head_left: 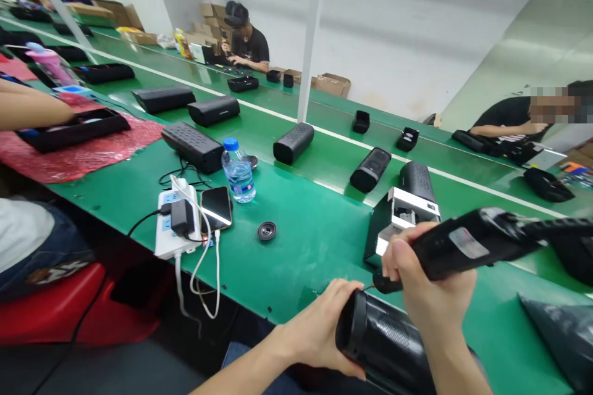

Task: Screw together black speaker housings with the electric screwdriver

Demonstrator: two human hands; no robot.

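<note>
My left hand (324,327) is wrapped around one end of a black speaker housing (393,336) with a perforated side, at the bottom of the view. In my right hand (430,287) is a black electric screwdriver (467,244) with a pale label and a cable at its rear. Its front end slants down left, close above the speaker's end by my left fingers; I cannot tell whether the bit touches. Just behind the right hand stands a white and black screw feeder (403,219), partly covered by that hand.
A loose round speaker driver (267,231), a water bottle (239,171), a phone (217,207) and a power strip (176,231) with cables lie to the left. Several black speakers (293,143) rest along the green bench (296,216). Co-workers (250,43) sit across it; another person's arm (37,105) reaches in at left.
</note>
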